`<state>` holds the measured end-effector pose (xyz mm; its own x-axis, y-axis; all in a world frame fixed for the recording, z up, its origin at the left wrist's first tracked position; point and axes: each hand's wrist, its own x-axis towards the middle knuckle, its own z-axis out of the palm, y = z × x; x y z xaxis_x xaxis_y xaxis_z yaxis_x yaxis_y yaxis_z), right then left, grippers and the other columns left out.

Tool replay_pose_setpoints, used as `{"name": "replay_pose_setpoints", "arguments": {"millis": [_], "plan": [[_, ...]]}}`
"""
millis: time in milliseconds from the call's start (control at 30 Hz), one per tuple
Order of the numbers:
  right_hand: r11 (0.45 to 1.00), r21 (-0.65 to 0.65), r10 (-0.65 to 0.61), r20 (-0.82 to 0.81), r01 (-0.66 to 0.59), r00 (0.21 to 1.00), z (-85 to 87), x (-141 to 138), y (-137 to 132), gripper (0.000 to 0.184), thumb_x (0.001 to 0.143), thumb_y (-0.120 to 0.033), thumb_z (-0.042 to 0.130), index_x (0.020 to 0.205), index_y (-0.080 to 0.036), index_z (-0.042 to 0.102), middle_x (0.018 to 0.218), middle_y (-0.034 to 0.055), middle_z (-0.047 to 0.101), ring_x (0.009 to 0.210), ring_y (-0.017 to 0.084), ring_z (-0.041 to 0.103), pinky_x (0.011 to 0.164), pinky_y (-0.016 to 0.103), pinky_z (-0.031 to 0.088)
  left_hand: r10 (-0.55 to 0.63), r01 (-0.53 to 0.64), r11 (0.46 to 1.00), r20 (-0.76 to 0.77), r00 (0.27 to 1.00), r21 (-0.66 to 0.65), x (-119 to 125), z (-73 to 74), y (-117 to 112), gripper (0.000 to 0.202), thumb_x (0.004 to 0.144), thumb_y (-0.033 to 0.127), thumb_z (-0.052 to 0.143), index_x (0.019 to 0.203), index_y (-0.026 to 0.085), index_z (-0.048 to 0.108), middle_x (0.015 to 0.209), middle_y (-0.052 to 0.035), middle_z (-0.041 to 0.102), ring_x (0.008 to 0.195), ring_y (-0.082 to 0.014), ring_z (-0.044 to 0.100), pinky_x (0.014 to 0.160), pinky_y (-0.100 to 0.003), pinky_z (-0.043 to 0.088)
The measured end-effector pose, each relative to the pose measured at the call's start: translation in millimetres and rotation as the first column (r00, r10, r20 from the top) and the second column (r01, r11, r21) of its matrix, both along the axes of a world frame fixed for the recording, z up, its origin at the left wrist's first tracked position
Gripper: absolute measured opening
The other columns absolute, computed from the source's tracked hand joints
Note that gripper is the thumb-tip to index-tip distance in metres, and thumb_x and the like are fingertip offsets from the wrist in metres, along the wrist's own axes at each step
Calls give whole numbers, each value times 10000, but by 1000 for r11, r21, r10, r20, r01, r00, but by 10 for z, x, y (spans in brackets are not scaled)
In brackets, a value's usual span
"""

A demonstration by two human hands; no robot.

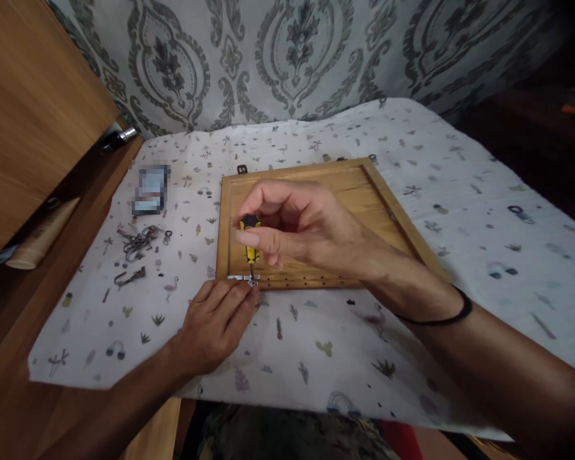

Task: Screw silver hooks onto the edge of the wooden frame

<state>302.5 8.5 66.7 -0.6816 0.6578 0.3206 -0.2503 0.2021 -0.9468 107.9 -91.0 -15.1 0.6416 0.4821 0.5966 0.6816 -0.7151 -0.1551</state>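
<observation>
A flat wooden frame with a panel (316,220) lies on the cloth, with a row of small dark holes along its near edge. My right hand (297,223) pinches a yellow-and-black screwdriver (252,249) by its handle, held upright. The screwdriver's tip meets a small metal hook (242,278) at the near left corner of the frame. Against that corner, my left hand (218,326) presses with its fingers closed on the hook, hiding part of it.
A pile of metal hooks (141,241) lies left of the frame, with a loose hook (129,277) nearer me. Behind them is a phone-like object (150,190), blurred out. A patterned cloth (287,358) covers the table. Wooden furniture (43,115) stands at the left.
</observation>
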Motion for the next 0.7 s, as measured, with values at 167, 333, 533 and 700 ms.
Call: {"name": "replay_pose_setpoints", "arguments": {"millis": [167,333,533,700], "plan": [[998,53,17,31,-18,999,20,35,4,128,942,-295,701,996,-181,685,697,-47,596,549,68,552,504,183,487,-10,10,1000,3,1000,7,13,23,8,235,891,61,706,1120,34,662,965,-142,756,886,-271,654,721,-384,484],[999,11,-40,-10,41,999,2,-15,-28,249,865,-330,797,809,-189,601,618,-82,508,462,39,447,402,159,362,-1,1,1000,-2,1000,4,3,14,3,216,921,86,674,1135,62,666,982,-139,757,902,-264,662,726,-380,484],[999,17,48,9,-48,999,9,24,-7,147,890,-244,757,972,-190,647,763,-52,599,569,53,530,497,168,471,11,-11,1000,1,1000,-6,-7,-1,-5,230,933,99,663,1163,87,661,992,-134,763,908,-259,674,735,-380,500],[996,71,41,49,-45,998,0,27,1,78,904,-228,732,926,-171,683,749,-42,614,560,52,526,515,176,483,10,-10,1000,-13,1000,0,-10,0,3,225,935,95,673,1158,72,656,989,-132,766,902,-265,666,731,-387,499]]}}
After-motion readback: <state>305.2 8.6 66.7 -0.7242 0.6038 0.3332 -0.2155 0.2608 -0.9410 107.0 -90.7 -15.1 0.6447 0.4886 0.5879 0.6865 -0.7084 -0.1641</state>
